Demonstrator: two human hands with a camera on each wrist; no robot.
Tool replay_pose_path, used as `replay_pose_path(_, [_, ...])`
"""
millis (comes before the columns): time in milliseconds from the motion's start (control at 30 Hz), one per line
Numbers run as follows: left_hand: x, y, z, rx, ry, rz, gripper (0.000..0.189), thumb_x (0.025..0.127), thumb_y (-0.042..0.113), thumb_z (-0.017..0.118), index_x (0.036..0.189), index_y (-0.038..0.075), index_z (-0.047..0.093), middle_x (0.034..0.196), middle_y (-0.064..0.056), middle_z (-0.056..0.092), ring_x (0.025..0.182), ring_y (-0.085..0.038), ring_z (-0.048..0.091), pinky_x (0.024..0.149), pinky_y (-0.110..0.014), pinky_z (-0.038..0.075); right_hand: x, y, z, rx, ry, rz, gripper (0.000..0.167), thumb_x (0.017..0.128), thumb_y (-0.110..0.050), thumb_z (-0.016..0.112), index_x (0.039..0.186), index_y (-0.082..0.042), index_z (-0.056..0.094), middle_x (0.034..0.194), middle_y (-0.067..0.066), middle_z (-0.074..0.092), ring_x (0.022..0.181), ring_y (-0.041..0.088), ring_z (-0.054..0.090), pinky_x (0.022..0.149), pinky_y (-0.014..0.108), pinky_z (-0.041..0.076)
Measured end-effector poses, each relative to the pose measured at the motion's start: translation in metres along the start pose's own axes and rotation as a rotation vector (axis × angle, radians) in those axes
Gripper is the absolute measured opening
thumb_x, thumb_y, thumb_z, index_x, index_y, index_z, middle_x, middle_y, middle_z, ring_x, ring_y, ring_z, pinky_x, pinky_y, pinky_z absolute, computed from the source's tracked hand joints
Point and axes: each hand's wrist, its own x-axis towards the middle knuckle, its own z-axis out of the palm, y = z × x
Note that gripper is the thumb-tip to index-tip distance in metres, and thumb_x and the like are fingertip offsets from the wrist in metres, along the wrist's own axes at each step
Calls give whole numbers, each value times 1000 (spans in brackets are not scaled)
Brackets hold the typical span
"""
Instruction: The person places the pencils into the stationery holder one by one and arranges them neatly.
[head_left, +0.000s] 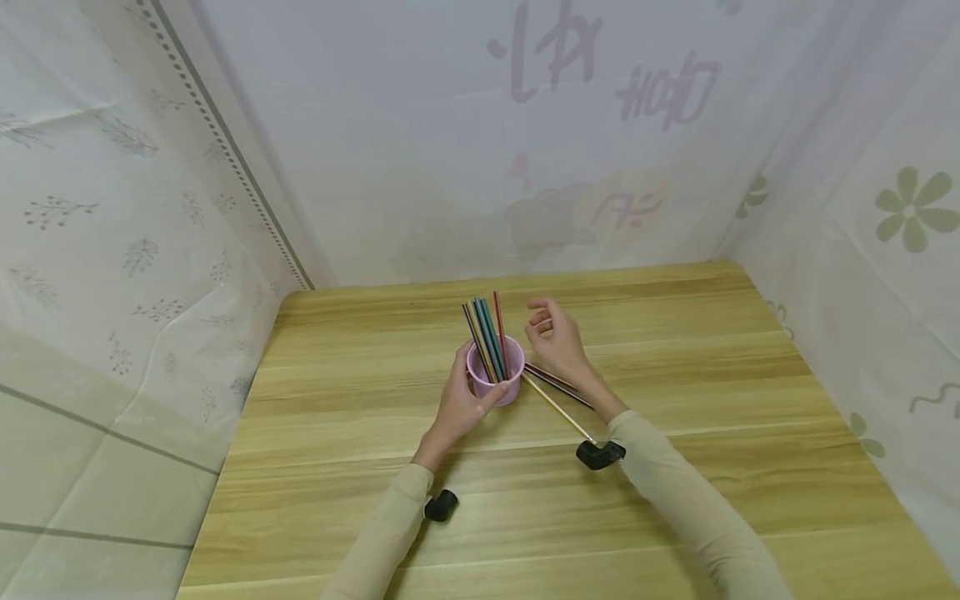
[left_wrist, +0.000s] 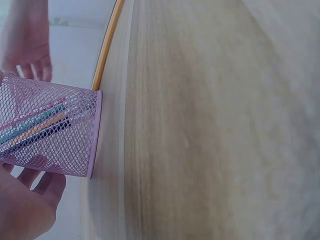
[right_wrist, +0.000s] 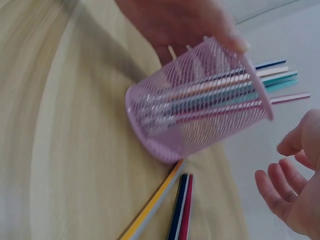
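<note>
Wooden table (head_left: 540,517), 3 pencils (right_wrist: 154,201) beside cup (right_wrist: 205,134)

Can count one bare left hand (head_left: 461,402) and one bare right hand (head_left: 558,340); one round pink wire-mesh cup (right_wrist: 202,129) within the left fingers (left_wrist: 52,187); at least five slim coloured pencils (head_left: 491,337) in that cup; three loose below the right fingers (right_wrist: 270,192): one yellow pencil (right_wrist: 152,204), one dark blue pencil (right_wrist: 177,207), one red pencil (right_wrist: 187,207); two curved black wrist pieces (head_left: 600,454) and two beige cloth sleeves (head_left: 678,479) behind the fingers; one wood-grained tabletop (head_left: 337,458) beneath.
</note>
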Motion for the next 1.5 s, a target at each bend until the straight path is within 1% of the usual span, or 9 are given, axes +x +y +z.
replay_pose_path(167, [0,0,-1,-12,-9,-16,90,82,19,84,156,15,32,148,-13,50,132,-30,53,111,-50,46,-6,9,-4,-55,-83,48,43,88,5,62,131,1,57,104,20,64,92,33,67,76,35,60])
replay_pose_path(300, [0,1,-1,-10,-15,-6,90,83,19,83,156,14,31,147,-14,50,131,-32,54,109,-51,47,-11,15,-7,-90,-141,40,46,84,8,63,130,4,56,106,24,65,92,35,67,82,43,60])
replay_pose_path(467, [0,2,-2,-1,-14,-3,90,83,19,83,156,14,31,146,-14,51,131,-32,54,109,-51,47,-16,28,-8,-136,-207,21,46,82,9,63,128,3,57,106,24,65,91,32,66,85,44,58])
replay_pose_path(600, [-1,1,-2,-1,-15,-11,91,83,19,83,157,14,30,147,-14,50,131,-31,54,110,-50,47,-22,36,-8,-182,-250,-1,44,84,9,64,127,4,58,105,23,65,90,29,66,84,43,58])
replay_pose_path(867, [-1,1,-2,-4,-23,-16,90,84,20,82,157,16,30,147,-14,51,132,-31,54,108,-51,48,-28,46,-11,-283,-275,-48,38,82,9,65,119,3,64,101,18,65,90,27,64,83,41,58])
replay_pose_path(1033, [0,1,-2,-10,-27,-21,88,84,19,82,156,16,31,145,-14,51,132,-31,53,108,-51,48,-27,50,-13,-372,-309,-86,38,80,8,65,117,-1,67,97,13,66,87,23,62,79,40,55])
replay_pose_path(1200, [1,1,-2,-15,-30,-30,88,84,20,82,156,17,32,146,-14,51,133,-31,53,109,-51,47,-24,51,-12,-455,-334,-112,34,84,5,65,117,-3,69,90,9,65,83,20,60,75,38,52])
replay_pose_path(1333, [0,0,-2,-10,-37,-41,89,84,21,82,157,18,31,146,-13,50,134,-31,52,110,-50,46,-23,46,-10,-517,-340,-117,31,86,4,65,116,-3,70,90,10,65,84,23,61,74,40,54])
replay_pose_path(1500, [-1,0,-2,-14,-38,-50,89,85,21,82,157,19,30,147,-12,50,133,-30,52,110,-49,47,-22,45,-8,-567,-351,-119,33,87,5,64,118,-6,68,95,12,64,84,25,63,72,41,56])
